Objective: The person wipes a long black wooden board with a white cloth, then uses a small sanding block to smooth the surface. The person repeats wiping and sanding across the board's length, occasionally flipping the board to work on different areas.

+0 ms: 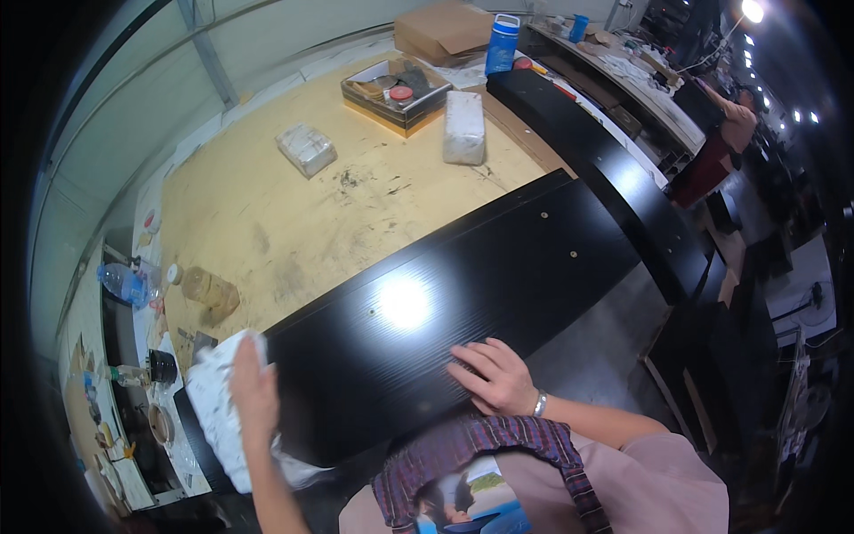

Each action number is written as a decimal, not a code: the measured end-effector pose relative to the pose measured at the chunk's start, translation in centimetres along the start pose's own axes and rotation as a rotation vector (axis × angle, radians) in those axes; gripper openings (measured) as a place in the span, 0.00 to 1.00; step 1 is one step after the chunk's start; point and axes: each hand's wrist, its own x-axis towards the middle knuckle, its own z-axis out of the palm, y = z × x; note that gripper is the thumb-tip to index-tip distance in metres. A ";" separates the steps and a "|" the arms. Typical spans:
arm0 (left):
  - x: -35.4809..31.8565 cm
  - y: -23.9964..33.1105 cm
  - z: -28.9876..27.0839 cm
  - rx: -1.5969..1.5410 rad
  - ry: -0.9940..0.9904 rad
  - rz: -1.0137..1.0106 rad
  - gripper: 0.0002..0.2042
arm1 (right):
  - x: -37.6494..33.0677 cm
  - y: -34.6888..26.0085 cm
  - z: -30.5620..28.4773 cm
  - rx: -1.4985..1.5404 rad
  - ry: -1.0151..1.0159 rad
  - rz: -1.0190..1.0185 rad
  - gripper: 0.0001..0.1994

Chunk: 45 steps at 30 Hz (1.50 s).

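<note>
Where the yellowed workbench (294,222) fills the view from 9 to 12 o'clock, a long black panel (463,294) lies across it on a slant, running from 7 o'clock up toward 2 o'clock, glossy, with a lamp glare near its middle. Second black board (623,187) sits beyond it at 2 o'clock, roughly parallel. Cardboard box (445,28) at 12 o'clock, shallow tray of oddments (396,91) just below it. Two wrapped white bundles (464,127) and (305,148) on the bench, apart from each other. Blue bottle (503,43) upright at 12 o'clock.

Left hand (253,392) at 7 o'clock, fingers closed over a crumpled white cloth (218,409), pressed at the panel's lower end. Right hand (494,378) at 6 o'clock, laid flat, fingers spread and extended, palm down on the panel's near edge; wristband visible. Amber jar (211,289) lying on the bench at 9 o'clock, clear water bottle (124,283) left of it.
</note>
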 end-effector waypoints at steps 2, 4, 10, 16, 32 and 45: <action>-4.1 -6.6 -2.2 0.013 0.100 -0.120 0.24 | -0.9 -1.4 0.5 0.056 0.045 0.041 0.17; -8.5 -13.5 -4.7 -0.046 0.186 -0.320 0.21 | -2.4 -2.7 1.3 0.068 0.058 -0.006 0.16; -10.3 -13.5 -12.3 -0.978 0.687 -0.629 0.19 | -0.6 -5.4 1.5 0.044 0.076 0.024 0.21; -4.2 -0.6 -9.2 -0.871 0.038 -0.263 0.21 | 1.8 -6.1 1.6 -0.012 -0.121 0.078 0.26; 7.4 17.2 4.6 -0.305 -0.464 0.617 0.25 | 1.7 -0.2 -1.6 0.285 -0.191 -0.029 0.29; 2.5 23.1 6.2 -0.249 -0.570 0.955 0.28 | 0.5 14.5 -3.4 -0.345 -0.015 0.675 0.30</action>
